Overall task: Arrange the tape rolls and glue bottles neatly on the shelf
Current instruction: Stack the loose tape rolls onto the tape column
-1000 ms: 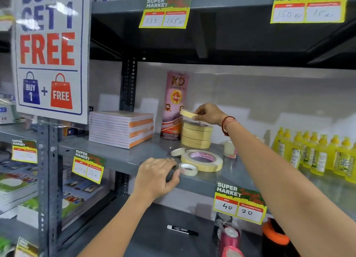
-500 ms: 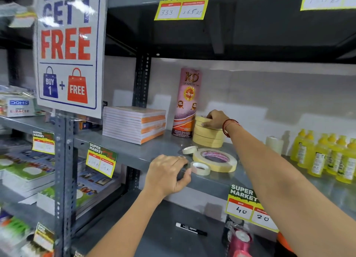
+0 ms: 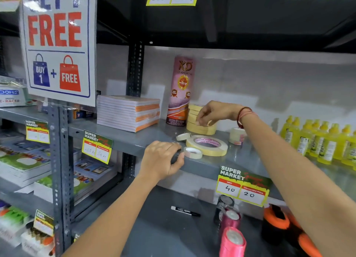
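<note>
A stack of tape rolls [image 3: 200, 121] stands at twelve o'clock, right hand [image 3: 215, 112] loosely open over it; left hand [image 3: 161, 158] grips the shelf [image 3: 134, 143] edge. Loose rolls [image 3: 207, 146] (several) remain; glue bottles [image 3: 316, 139] at three o'clock look lined up.

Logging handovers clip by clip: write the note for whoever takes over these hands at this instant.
Left hand: grips the front edge of the shelf, holding no item.
Right hand: fingers on the side of the tape stack; whether they grip it is unclear.
Done: cream rolls stacked beside the KD tube; glue bottles standing grouped at right.
Left: large roll, small roll, thin roll and white roll lie loose on the shelf.
</note>
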